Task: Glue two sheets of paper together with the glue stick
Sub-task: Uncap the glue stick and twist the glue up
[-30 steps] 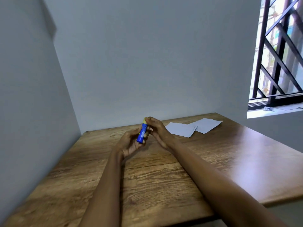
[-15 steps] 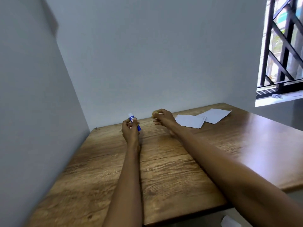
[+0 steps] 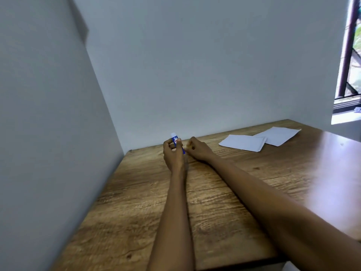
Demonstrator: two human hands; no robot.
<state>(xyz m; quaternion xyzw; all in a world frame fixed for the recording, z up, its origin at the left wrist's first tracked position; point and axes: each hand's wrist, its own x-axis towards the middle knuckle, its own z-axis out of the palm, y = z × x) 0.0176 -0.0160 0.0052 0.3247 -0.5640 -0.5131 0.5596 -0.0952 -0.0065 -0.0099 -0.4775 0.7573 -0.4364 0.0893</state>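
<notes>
Left fingers: the left hand (image 3: 172, 153) has its fingers (image 3: 178, 142) clamped round the glue stick (image 3: 177, 143), near the far edge of the desk.
Glue stick: a blue tube with a white top end, tilted, top leaning toward the back wall; its lower part is hidden behind the fingers. The tube is the only container here; its contents cannot be seen.
Right fingers: the right hand (image 3: 197, 151) sits just right of the glue stick, fingers (image 3: 190, 146) curled together into a loose fist. Whether they pinch something small cannot be told.
Forearms: both bare, reaching from the near edge of the desk toward the glue stick.
Sheets of paper: two white sheets lie flat, well to the right of the glue stick. The nearer sheet (image 3: 242, 142) overlaps a corner of the farther sheet (image 3: 279, 134).
Desk (image 3: 136, 202): wood-grain top, glossy on the right, bare round the glue stick.
Room: plain pale wall (image 3: 195, 65) behind the glue stick, another wall on the left; a barred window (image 3: 349, 55) far right, above the sheets.
</notes>
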